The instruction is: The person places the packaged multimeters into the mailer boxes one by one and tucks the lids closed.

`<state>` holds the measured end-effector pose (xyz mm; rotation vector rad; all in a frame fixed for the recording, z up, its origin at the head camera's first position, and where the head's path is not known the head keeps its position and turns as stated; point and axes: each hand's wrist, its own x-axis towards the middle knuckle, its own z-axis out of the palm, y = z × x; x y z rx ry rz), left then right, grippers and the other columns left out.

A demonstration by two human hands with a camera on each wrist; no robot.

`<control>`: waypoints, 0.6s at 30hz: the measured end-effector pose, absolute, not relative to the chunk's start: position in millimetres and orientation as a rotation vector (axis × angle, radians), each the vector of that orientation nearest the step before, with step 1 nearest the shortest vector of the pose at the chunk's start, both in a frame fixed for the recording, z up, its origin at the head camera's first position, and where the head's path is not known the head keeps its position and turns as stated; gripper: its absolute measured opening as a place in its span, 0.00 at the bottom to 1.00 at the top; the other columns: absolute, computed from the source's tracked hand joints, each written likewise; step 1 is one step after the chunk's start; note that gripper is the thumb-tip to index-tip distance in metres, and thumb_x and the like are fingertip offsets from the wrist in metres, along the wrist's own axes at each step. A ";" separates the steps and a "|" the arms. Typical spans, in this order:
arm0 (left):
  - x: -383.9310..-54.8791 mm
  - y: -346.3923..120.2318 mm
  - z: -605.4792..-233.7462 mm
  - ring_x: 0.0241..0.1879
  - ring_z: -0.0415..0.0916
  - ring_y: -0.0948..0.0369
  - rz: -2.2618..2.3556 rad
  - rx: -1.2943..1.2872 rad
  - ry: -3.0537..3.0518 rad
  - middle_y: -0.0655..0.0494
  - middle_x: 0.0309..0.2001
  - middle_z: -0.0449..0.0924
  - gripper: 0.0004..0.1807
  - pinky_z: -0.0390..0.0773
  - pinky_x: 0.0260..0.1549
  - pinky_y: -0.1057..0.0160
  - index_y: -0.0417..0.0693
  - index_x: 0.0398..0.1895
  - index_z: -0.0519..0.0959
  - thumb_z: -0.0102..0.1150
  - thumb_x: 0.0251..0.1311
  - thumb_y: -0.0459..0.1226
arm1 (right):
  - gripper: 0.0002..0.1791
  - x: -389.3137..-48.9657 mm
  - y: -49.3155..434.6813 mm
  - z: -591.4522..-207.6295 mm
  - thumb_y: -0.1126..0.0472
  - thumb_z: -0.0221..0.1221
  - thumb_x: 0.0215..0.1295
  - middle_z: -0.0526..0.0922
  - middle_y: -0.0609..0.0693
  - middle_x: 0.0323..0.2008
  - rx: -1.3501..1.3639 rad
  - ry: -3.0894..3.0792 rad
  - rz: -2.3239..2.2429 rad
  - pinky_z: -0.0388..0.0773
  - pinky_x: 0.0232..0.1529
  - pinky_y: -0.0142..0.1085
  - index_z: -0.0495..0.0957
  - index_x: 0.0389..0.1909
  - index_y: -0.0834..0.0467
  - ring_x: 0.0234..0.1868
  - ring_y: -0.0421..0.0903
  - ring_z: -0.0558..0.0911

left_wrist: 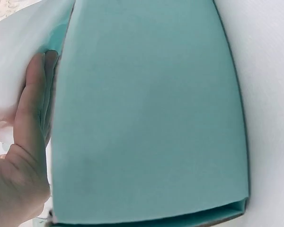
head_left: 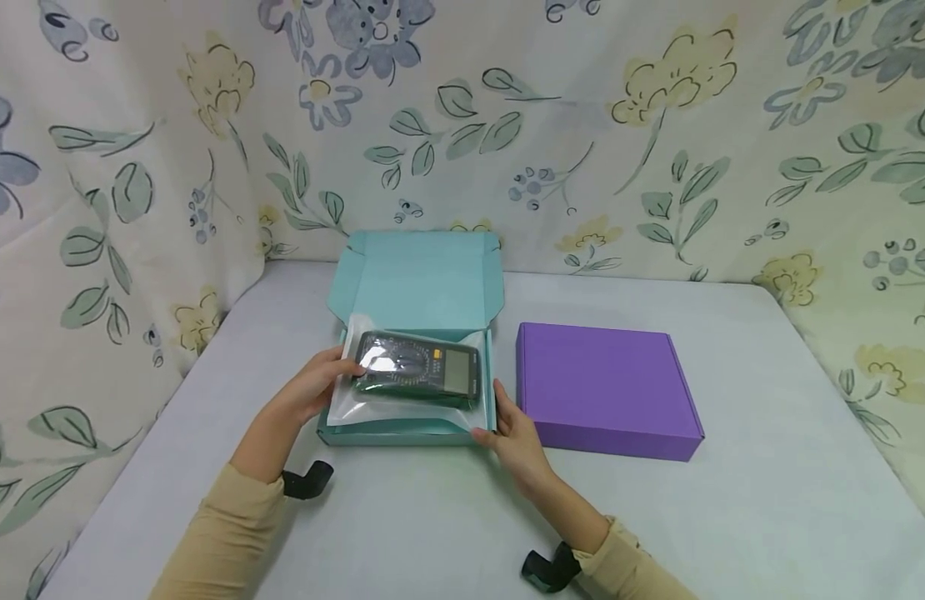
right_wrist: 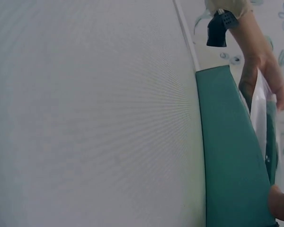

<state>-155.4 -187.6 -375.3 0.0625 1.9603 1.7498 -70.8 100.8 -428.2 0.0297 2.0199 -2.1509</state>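
A black digital multimeter (head_left: 417,367), sealed in a clear plastic bag (head_left: 402,414), lies tilted over a teal cardboard box (head_left: 380,437) with its lid raised at the back. My left hand (head_left: 320,385) grips the left end of the bagged multimeter, thumb on top. In the left wrist view, the fingers of my left hand (left_wrist: 31,109) reach under the bag (left_wrist: 14,61) beside the box's wall (left_wrist: 146,113). At the box's front right corner, my right hand (head_left: 518,437) holds the side between thumb and fingers. The right wrist view shows its thumb (right_wrist: 280,204) at the box's rim.
A closed purple box (head_left: 605,383) sits just right of the teal box on the white table (head_left: 417,517). Behind the table hangs a floral cloth (head_left: 552,150). Black wrist cameras (head_left: 308,481) project inward from both forearms.
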 end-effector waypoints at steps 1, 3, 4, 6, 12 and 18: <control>-155.1 -188.0 -375.7 0.62 0.60 0.47 1.749 0.062 1.960 0.32 0.68 0.53 0.38 0.72 0.56 0.55 0.27 0.73 0.43 0.44 0.64 0.32 | 0.44 -70.8 100.8 -428.2 0.79 0.56 0.63 0.45 0.62 0.75 0.030 2.022 -2.151 0.64 0.64 0.48 0.43 0.76 0.65 0.72 0.60 0.53; -154.5 -188.3 -376.5 0.62 0.61 0.47 1.748 0.065 1.962 0.33 0.68 0.54 0.37 0.73 0.55 0.55 0.28 0.73 0.44 0.44 0.64 0.33 | 0.44 -70.8 100.8 -428.1 0.79 0.56 0.63 0.45 0.63 0.75 0.031 2.025 -2.151 0.64 0.64 0.48 0.43 0.76 0.65 0.72 0.60 0.53; -154.3 -188.4 -376.4 0.61 0.61 0.47 1.746 0.069 1.965 0.33 0.68 0.54 0.37 0.73 0.55 0.55 0.28 0.73 0.44 0.44 0.64 0.33 | 0.44 -71.2 100.7 -428.0 0.79 0.56 0.63 0.45 0.63 0.75 0.032 2.027 -2.150 0.64 0.64 0.48 0.43 0.76 0.65 0.72 0.60 0.53; -153.8 -188.5 -376.2 0.61 0.62 0.47 1.746 0.075 1.970 0.33 0.67 0.55 0.37 0.73 0.56 0.55 0.28 0.73 0.44 0.45 0.65 0.33 | 0.44 -71.6 100.6 -427.4 0.79 0.56 0.63 0.45 0.62 0.75 0.032 2.031 -2.151 0.64 0.64 0.48 0.43 0.76 0.65 0.73 0.60 0.53; -148.6 -189.4 -377.0 0.59 0.64 0.48 1.742 0.060 1.988 0.32 0.67 0.56 0.35 0.73 0.56 0.52 0.27 0.72 0.46 0.44 0.66 0.33 | 0.44 -70.6 100.5 -426.7 0.78 0.56 0.63 0.45 0.63 0.75 0.025 2.024 -2.154 0.64 0.64 0.48 0.43 0.76 0.65 0.73 0.60 0.52; -146.3 -191.8 -378.5 0.54 0.69 0.53 1.719 0.064 2.014 0.33 0.64 0.61 0.34 0.77 0.52 0.55 0.26 0.71 0.49 0.44 0.66 0.33 | 0.44 -69.0 101.1 -427.1 0.78 0.56 0.63 0.45 0.63 0.75 0.019 2.026 -2.151 0.65 0.63 0.48 0.44 0.76 0.65 0.73 0.60 0.52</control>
